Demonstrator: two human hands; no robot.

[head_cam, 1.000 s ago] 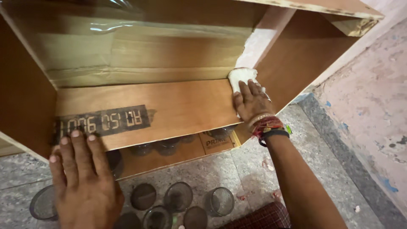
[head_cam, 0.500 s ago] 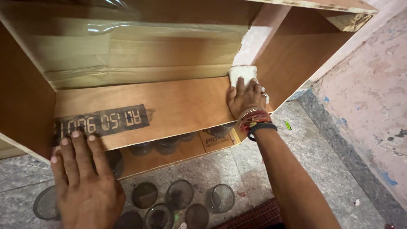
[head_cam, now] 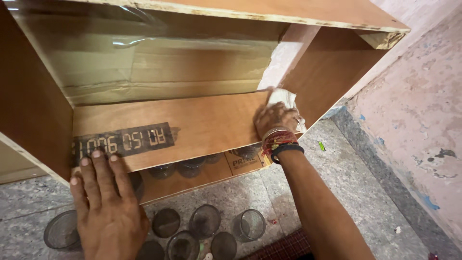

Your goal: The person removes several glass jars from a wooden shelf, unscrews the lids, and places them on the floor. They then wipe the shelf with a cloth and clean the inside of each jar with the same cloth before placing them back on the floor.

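A brown wooden cabinet lies on its side, its lower panel (head_cam: 202, 125) facing me. My right hand (head_cam: 275, 120) presses a white cloth (head_cam: 283, 98) against that panel near the right inner corner; bangles and a dark band circle the wrist. My left hand (head_cam: 108, 207) rests flat, fingers spread, on the panel's front edge at the left, just below a dark stencilled patch (head_cam: 122, 140). It holds nothing.
Several round mesh strainers (head_cam: 204, 224) lie on the grey stone floor (head_cam: 346, 192) below the cabinet edge. Clear plastic over cardboard (head_cam: 159, 62) lines the cabinet's back. A worn pinkish wall (head_cam: 418, 106) rises on the right. A cardboard piece (head_cam: 243, 161) sits under the panel.
My right hand with the cloth has slid a little left and nearer along the panel. My left hand has stayed on the front edge.
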